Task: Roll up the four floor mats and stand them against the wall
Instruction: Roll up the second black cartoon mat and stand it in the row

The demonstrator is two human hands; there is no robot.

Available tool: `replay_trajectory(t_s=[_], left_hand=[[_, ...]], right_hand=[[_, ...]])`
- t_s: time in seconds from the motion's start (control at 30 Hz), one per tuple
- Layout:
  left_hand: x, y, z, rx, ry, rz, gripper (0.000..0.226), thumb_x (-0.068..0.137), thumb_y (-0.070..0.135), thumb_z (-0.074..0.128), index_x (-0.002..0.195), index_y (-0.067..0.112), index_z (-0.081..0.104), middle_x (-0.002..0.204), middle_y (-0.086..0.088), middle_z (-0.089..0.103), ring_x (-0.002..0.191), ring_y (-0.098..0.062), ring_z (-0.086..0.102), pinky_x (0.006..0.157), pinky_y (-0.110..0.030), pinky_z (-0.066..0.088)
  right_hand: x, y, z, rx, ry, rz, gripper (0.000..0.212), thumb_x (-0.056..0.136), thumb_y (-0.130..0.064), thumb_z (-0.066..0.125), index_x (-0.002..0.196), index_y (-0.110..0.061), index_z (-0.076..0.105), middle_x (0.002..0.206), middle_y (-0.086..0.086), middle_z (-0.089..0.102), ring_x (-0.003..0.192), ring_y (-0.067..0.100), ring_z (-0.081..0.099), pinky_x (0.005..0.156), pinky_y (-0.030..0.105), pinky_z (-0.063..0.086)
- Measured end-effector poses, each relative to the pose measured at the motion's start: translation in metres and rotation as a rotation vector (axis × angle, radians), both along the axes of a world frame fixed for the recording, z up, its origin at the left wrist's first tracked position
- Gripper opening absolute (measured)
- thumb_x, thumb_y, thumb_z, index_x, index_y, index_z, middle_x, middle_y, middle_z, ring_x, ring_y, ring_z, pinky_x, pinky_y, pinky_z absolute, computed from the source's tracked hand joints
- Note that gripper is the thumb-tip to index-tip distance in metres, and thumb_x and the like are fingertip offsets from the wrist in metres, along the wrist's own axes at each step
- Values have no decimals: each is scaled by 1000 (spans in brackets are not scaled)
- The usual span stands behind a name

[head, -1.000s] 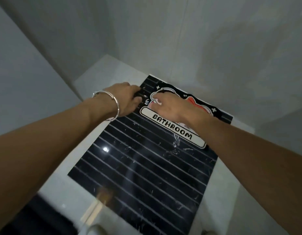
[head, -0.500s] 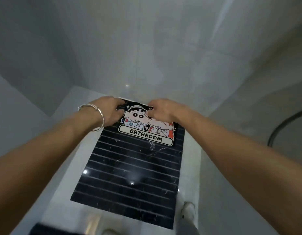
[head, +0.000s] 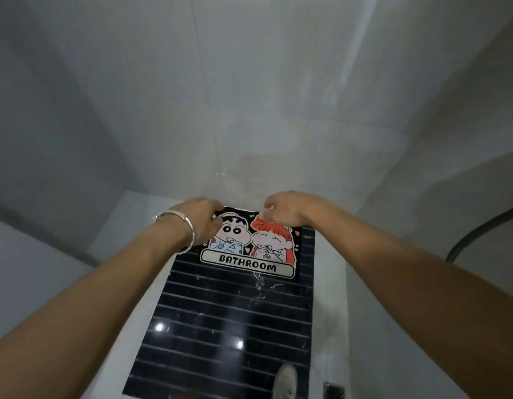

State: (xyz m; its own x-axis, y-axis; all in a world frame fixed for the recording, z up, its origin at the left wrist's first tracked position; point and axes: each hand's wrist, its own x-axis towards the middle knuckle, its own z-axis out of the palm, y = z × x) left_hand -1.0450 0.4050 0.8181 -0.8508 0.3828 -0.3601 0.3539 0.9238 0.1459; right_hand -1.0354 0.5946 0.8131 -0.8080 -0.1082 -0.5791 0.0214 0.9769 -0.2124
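Nearest, at the bottom edge: toe of a pale shoe (head: pixel 284 381), set on the near end of the mat (head: pixel 229 326). Just right of it, on the white floor (head: pixel 331 298), a small dark fitting (head: pixel 333 390), too cropped to identify.

Black mat with thin pale stripes, lying flat and lengthwise away from the camera, two bright glints on it, not yet rolled. Toward its far end, a cartoon panel (head: pixel 249 249) of two figures over the word BATHROOM.

Beyond that, both hands at the mat's far edge, close against the back wall (head: pixel 249 110). Left hand (head: pixel 202 223), silver bangle (head: pixel 182 228) on the wrist, curled over the far left corner, thumb on top, fingertips hidden. Right hand (head: pixel 288 210) bent down at the far edge right of centre, fingers curled and pinching that edge.

Low pale ledge (head: pixel 33 254) hemming the narrow floor strip on the left. Grey side wall (head: pixel 422 197) close on the right, with a dark hose (head: pixel 480 230) curving along it.
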Motion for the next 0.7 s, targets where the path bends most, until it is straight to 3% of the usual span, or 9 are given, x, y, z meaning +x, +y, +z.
replay_trajectory(t_s=[0.3,0.5,0.7], left_hand=[[-40,13,-14,-14,-66,83,38,98,32,42,134,20,48,131,-7,55,119,-25,52,96,-35,42],[-98,-24,-37,-90,-128,162,38,97,31,44,133,21,49,128,-5,57,115,-22,54,97,-35,43],[-162,-6,-73,-43,-202,59,39,99,29,38,136,19,45,137,-6,51,123,-24,49,100,-35,40]], right_hand=[[-66,12,-14,-7,-54,90,48,100,-42,36,136,-12,47,139,10,50,126,29,47,103,41,38],[-107,-16,-36,-65,-87,138,42,100,-37,37,124,-9,57,123,10,61,110,25,57,88,34,45],[-157,-5,-65,-87,-76,43,44,99,-41,36,114,-7,60,111,7,61,103,25,58,91,38,45]])
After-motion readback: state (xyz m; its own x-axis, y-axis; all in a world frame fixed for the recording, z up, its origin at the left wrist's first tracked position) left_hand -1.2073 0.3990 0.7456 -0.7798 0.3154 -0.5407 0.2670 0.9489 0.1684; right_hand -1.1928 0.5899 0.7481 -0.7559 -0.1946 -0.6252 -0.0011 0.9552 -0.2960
